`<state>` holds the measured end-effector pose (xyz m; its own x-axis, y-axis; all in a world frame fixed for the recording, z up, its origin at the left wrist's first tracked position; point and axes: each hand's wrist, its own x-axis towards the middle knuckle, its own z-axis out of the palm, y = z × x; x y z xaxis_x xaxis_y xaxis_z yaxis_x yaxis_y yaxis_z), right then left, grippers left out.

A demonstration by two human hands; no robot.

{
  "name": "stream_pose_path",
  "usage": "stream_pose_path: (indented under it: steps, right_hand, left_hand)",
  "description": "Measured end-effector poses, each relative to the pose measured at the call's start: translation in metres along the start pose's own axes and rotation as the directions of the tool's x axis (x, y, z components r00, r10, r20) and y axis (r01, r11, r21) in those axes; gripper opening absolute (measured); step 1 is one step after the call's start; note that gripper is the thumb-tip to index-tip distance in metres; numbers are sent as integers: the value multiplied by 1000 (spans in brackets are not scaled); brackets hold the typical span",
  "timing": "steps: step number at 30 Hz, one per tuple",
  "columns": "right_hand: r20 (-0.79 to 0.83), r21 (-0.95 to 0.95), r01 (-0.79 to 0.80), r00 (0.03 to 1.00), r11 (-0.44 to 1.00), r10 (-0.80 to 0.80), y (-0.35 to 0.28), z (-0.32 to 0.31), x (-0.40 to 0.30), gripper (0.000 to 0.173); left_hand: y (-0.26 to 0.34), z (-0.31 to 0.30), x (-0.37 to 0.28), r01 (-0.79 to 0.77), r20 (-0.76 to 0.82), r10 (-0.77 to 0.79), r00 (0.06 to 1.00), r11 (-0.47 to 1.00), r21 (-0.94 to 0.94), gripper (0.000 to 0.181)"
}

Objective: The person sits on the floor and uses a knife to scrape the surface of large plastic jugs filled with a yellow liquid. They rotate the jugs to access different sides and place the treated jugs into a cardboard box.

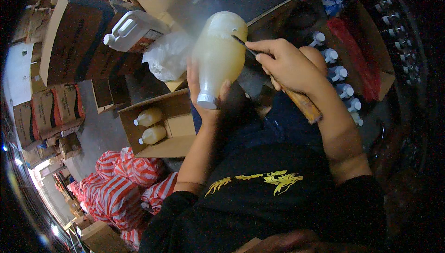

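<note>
A large translucent bottle [222,53] of pale yellow stuff is tilted in front of me, its white cap toward my body. My left hand [207,114] grips it near the capped end, fingers and thumb on opposite sides. In my right hand [290,65] is a wooden-handled tool [301,104] with a narrow dark blade. The blade's tip meets the bottle's wall near its base, or nearly so; contact is hard to tell. Below and left, an open cardboard box [179,128] contains two similar capped bottles [153,135].
A white jug [130,32] and a white plastic bag [168,56] stand beyond the box. Red-and-white striped bundles [114,194] lie lower left. Several white-capped bottles [337,73] line my right side, near a carton with red plastic [358,58]. Stacked cartons [76,41] rise at left.
</note>
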<state>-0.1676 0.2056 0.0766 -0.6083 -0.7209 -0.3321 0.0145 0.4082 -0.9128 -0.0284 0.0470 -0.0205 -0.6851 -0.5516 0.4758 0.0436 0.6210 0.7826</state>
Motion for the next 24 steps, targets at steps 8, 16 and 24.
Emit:
stream_pose_path:
  steps: [8, 16, 24]
  right_hand:
    - [-42, 29, 11, 999, 1000, -10, 13, 0, 13, 38]
    - [-82, 316, 164, 986, 935, -145, 27, -8, 23, 40]
    - [-270, 249, 220, 951, 943, -150, 40, -13, 93, 16]
  left_hand:
    - [0, 0, 1, 47, 7, -46, 999, 997, -58, 80]
    - [-4, -16, 14, 159, 19, -158, 987, 972, -171, 80]
    - [-3, -30, 33, 223, 78, -210, 974, 945, -240, 78]
